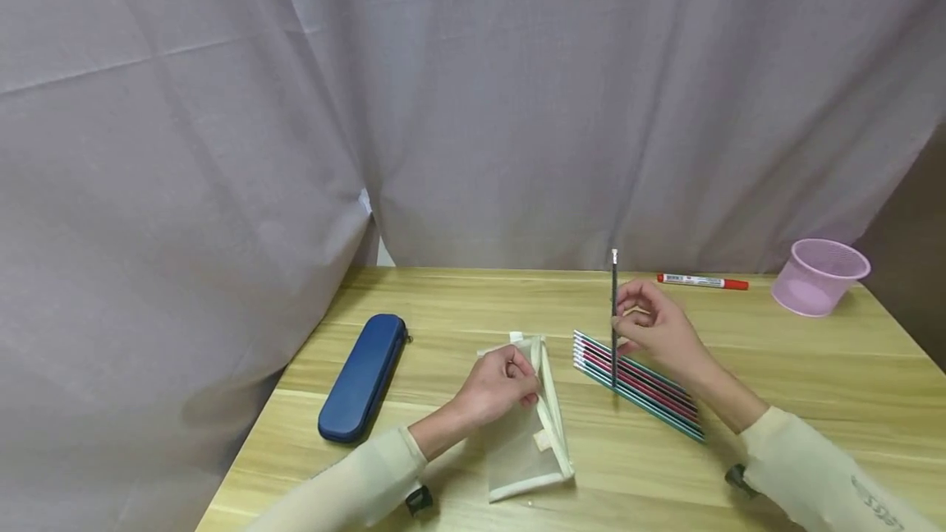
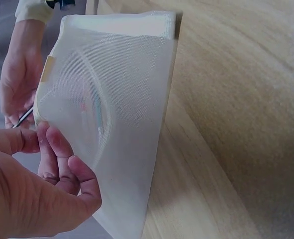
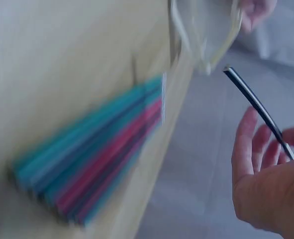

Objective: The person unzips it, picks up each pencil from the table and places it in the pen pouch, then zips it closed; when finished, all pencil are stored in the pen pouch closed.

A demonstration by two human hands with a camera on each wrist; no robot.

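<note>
My left hand point(image 1: 497, 388) pinches the upper edge of a cream mesh zip pouch point(image 1: 517, 462) at its opening. In the left wrist view the pouch point(image 2: 132, 94) is lifted on edge, and faint coloured streaks show through the mesh. A dark pencil point(image 1: 614, 290) stands almost upright between the thumb and fingers of my right hand point(image 1: 661, 331), its white-tipped end up. Below that hand, a slanted row of green, red and dark pencils point(image 1: 650, 391) lies side by side on the table. They look blurred in the right wrist view.
To the left lies a closed navy pencil case point(image 1: 364, 376). Along the back edge is a red-and-white marker point(image 1: 702, 282), with a pink mesh pen holder point(image 1: 809, 282) at the far right. A grey curtain point(image 1: 480, 105) hangs behind the wooden table point(image 1: 436, 302).
</note>
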